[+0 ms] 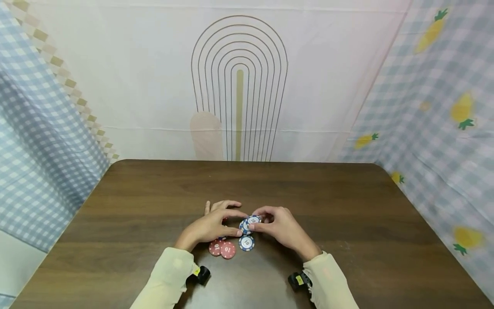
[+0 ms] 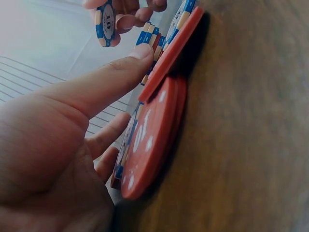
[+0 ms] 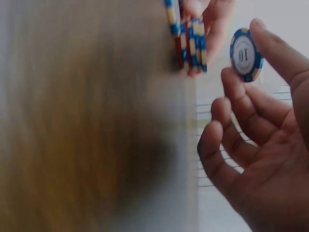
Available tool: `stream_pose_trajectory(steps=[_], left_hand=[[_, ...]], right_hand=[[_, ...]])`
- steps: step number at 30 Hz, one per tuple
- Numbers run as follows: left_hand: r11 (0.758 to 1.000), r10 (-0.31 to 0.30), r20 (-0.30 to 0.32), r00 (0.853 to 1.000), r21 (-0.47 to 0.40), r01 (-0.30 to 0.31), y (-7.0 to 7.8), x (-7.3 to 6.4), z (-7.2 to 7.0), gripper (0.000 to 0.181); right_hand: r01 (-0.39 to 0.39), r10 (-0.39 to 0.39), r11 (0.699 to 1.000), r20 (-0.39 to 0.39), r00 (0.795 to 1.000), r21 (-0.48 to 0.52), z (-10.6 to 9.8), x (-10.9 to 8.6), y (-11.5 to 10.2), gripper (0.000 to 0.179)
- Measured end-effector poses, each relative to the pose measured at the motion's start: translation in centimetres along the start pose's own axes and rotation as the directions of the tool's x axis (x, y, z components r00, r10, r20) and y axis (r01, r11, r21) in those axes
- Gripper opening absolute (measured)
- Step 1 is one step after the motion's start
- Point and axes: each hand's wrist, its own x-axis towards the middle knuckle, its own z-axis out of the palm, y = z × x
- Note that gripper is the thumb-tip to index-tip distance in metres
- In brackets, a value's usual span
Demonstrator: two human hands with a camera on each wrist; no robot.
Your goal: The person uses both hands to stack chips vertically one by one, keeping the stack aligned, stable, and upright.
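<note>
My right hand (image 1: 282, 227) pinches a blue-and-white poker chip (image 3: 244, 54) marked 10 between thumb and forefinger, raised just above a short stack. The stack of poker chips (image 3: 193, 46) mixes blue and red edges; my left hand (image 1: 210, 225) holds it between thumb and forefinger. Nearer my body, a single blue chip (image 1: 246, 243) lies flat on the table. Beside it, red chips (image 1: 228, 249) marked 10 overlap one another. In the left wrist view, red chips (image 2: 149, 140) lean close by the left thumb. More chips lie partly hidden under the left hand.
The brown wooden table (image 1: 347, 206) reaches to a white cloth backdrop (image 1: 154, 77) with an arch pattern. Checked curtains hang at left (image 1: 42, 107) and right (image 1: 436, 150). Dark wrist cameras sit on both wrists.
</note>
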Motion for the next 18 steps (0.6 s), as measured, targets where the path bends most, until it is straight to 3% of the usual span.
stream_pose_trajectory(steps=[5,11,18], left_hand=[[1.0,0.002,0.006,1.0,0.005,-0.002,-0.04,0.06,-0.05,0.043],[1.0,-0.002,0.003,1.0,0.01,0.002,-0.1,0.03,0.01,0.042],[1.0,-0.004,0.003,1.0,0.009,0.004,-0.13,0.05,0.0,0.041]], right_hand=[[0.018,-0.019,1.0,-0.036,0.999,-0.005,0.5,-0.09,0.03,0.027],[0.09,-0.092,0.991,-0.012,0.996,-0.096,0.49,0.17,0.56,0.03],[0.099,-0.097,0.988,0.024,0.995,-0.115,0.39,0.55,0.65,0.03]])
